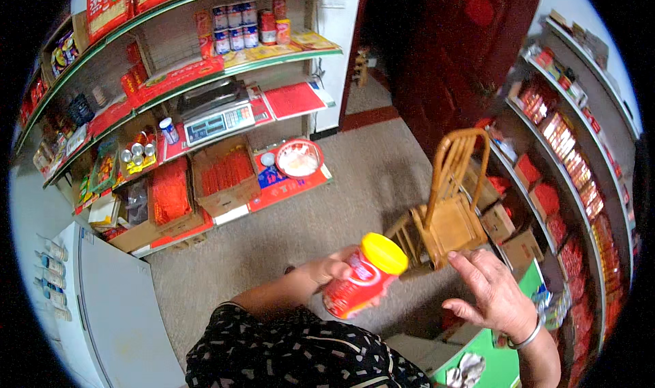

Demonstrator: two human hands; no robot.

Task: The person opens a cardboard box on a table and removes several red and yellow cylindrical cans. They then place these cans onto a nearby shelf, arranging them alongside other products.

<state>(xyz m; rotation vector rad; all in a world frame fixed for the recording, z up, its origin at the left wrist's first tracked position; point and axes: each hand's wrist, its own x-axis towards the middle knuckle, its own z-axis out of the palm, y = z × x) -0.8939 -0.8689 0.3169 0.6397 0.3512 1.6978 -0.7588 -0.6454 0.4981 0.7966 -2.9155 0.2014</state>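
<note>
A red plastic jar (353,291) with a yellow screw lid (385,254) leans in the grip of my left hand (335,270), held in front of my torso. My thumb lies across its near side, and some fingertips show past the far side. The jar's label bears writing. To the right of the jar and apart from it is my right hand (483,285), fingers spread, nothing in it. A metal bracelet (529,332) circles that wrist. Beyond the right hand stands a wooden chair (453,224).
Shelving at the left holds a digital scale (220,124), cans (235,37), boxes of red packets (225,173) and a red-rimmed basin (299,158). A white chest freezer (128,306) stands lower left. Stocked shelves (558,234) line the right, beside a green tabletop (491,357). A dark red door (455,55) is behind.
</note>
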